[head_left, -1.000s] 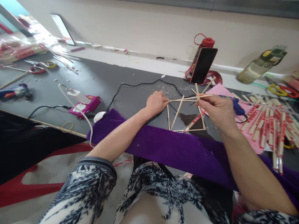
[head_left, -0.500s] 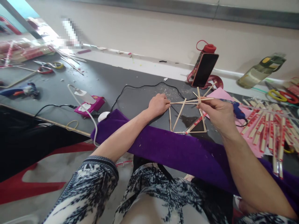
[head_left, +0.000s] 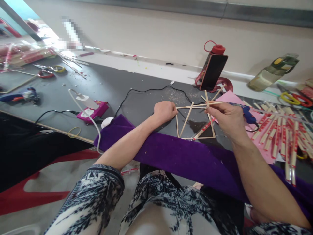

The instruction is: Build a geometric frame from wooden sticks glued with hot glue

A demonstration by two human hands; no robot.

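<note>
A frame built of wooden chopsticks (head_left: pixel 186 120) stands at the edge of the grey table, with several sticks crossing at its upper right corner. My left hand (head_left: pixel 164 111) is closed at the frame's upper left corner, fingers curled around the stick ends. At the other end my right hand (head_left: pixel 230 117) pinches a chopstick (head_left: pixel 195 106) that lies across the crossing sticks near the top. Its fingertips touch that joint and hide part of it. A chopstick in a red-printed wrapper (head_left: pixel 203 130) slants through the frame's lower right part.
Wrapped chopsticks (head_left: pixel 277 133) lie in a pile on pink paper (head_left: pixel 227 97) at right. A blue glue gun (head_left: pixel 248 115) is behind my right hand. A phone (head_left: pixel 214 72) leans on a red-capped bottle (head_left: pixel 218 49). Purple cloth (head_left: pixel 176 155) covers the front edge; a pink power strip (head_left: pixel 93 112) sits left.
My left hand's fingers have curled in more tightly at the frame's left corner. My right hand holds nearly the same place, and the view has shifted slightly.
</note>
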